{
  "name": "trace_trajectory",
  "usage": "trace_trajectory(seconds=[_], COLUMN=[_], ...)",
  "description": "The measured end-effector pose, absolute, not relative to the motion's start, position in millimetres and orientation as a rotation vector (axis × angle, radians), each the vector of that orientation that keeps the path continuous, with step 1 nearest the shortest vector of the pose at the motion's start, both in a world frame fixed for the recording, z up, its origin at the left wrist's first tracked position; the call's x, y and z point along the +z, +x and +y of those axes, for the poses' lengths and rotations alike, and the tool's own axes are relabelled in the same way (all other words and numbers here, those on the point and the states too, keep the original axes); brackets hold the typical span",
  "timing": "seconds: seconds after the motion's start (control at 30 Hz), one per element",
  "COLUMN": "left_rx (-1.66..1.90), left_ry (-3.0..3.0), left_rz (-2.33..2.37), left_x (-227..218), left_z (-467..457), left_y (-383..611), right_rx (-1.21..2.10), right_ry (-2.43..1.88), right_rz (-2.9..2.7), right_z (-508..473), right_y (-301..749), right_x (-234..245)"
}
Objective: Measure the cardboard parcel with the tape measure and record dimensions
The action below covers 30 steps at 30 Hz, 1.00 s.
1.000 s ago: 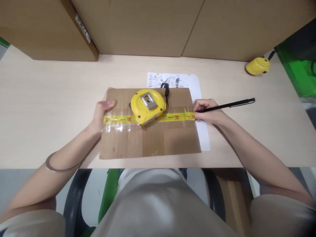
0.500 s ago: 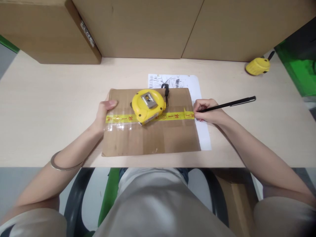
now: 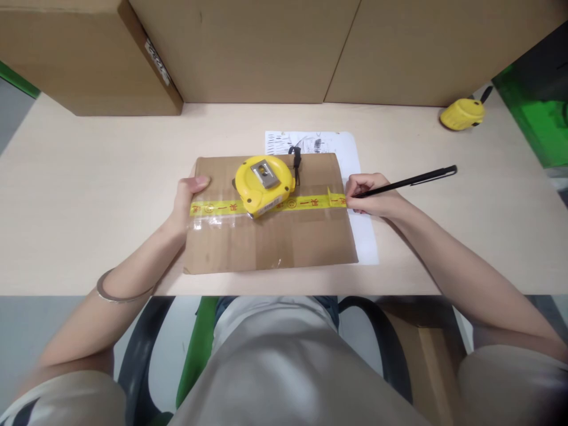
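Note:
A flat cardboard box (image 3: 306, 239) with a strip of yellow printed tape (image 3: 217, 207) across its top lies before me. My left hand (image 3: 185, 198) grips its left edge, thumb on top and the other fingers hidden. A yellow tape measure (image 3: 264, 183) with a metal clip and a black strap rests on the box. At the box's right edge, my right hand (image 3: 370, 192) is closed around a black pen (image 3: 412, 180), whose tip is hidden. Under the box and the right hand is a white sheet of paper (image 3: 348, 148) with black drawing on it.
Large cardboard boxes (image 3: 248, 53) line the back of the table (image 3: 80, 195), with another box (image 3: 89, 71) at the left. A second yellow tape measure (image 3: 461, 115) sits at the far right. The table's front edge runs close to my body.
The view has shifted slightly, so everything sits a little higher. Both hands keep their holds, and the tape measure stays on the box.

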<state>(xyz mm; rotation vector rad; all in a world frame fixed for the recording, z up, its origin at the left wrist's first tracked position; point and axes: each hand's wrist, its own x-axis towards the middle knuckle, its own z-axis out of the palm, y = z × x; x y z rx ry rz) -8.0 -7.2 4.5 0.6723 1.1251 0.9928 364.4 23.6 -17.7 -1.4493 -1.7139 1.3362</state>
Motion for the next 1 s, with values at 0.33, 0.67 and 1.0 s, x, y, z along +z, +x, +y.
trace_trajectory(seconds=[0.33, 0.67, 1.0], left_rx=[1.0, 1.104, 1.141], left_ry=[0.71, 0.677, 0.767], left_rz=[1.046, 1.173, 1.103], left_x=[-16.5, 3.7, 13.1], left_z=[7.9, -11.4, -15.6], left_y=[-28.3, -5.3, 3.6], right_rx=[1.329, 0.82, 0.163], right_ry=[-1.468, -1.834, -1.681], right_rz=[-1.734, -1.818, -1.979], right_z=[24.4, 25.1, 9.1], right_y=[362.3, 378.2, 339.3], right_x=[-13.3, -4.0, 61.9])
